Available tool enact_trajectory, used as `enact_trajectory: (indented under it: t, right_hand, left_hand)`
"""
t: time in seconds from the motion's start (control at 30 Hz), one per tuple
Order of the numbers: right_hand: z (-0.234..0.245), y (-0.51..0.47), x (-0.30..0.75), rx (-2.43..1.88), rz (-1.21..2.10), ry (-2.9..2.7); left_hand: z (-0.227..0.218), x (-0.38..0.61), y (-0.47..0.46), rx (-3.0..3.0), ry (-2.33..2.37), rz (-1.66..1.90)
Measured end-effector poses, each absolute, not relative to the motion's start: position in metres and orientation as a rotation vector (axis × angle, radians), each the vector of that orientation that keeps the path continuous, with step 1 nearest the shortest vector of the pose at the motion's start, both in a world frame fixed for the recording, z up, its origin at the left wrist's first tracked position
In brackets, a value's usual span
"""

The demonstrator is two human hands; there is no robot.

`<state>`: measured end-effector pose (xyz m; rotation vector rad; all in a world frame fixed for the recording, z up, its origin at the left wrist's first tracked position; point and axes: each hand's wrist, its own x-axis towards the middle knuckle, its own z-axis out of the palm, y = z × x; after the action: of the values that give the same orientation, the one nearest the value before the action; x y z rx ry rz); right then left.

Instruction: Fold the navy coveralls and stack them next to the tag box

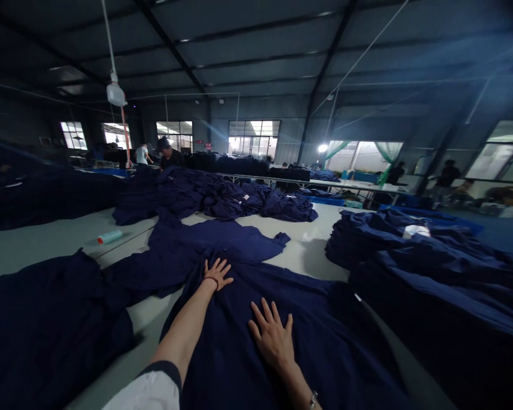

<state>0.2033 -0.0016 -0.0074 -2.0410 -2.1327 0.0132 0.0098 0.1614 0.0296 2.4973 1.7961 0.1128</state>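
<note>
A dark navy garment (308, 341) lies spread on the white table (308, 250) in front of me. My left hand (217, 273) rests flat on its far part, fingers spread, arm stretched forward, a red band at the wrist. Closer in, my right hand (272, 336) also lies flat on the cloth with fingers apart; a watch shows at that wrist. Neither hand holds anything. A second navy garment (214, 242) lies flat just beyond the left hand.
Heaps of navy garments lie at the left (47, 324), right (431, 267) and far end (222, 196) of the table. A pale green roll (110, 237) lies at the left. A person (167, 154) works at the far end; others stand by the windows.
</note>
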Motion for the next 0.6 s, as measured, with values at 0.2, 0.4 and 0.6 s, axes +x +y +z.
enact_trajectory:
  t: [0.2, 0.4, 0.6]
  right_hand:
    - [-0.002, -0.001, 0.200, -2.065, 0.037, -2.114]
    - [-0.007, 0.000, 0.199, -2.074, 0.006, -2.109]
    - [0.015, 0.000, 0.193, -2.173, 0.183, -2.118]
  left_hand:
    - [0.043, 0.031, 0.140, 2.530, 1.817, 0.175]
    - [0.012, 0.013, 0.054, 2.690, 1.381, 0.159]
    - [0.013, -0.003, 0.029, 2.625, 1.415, 0.057]
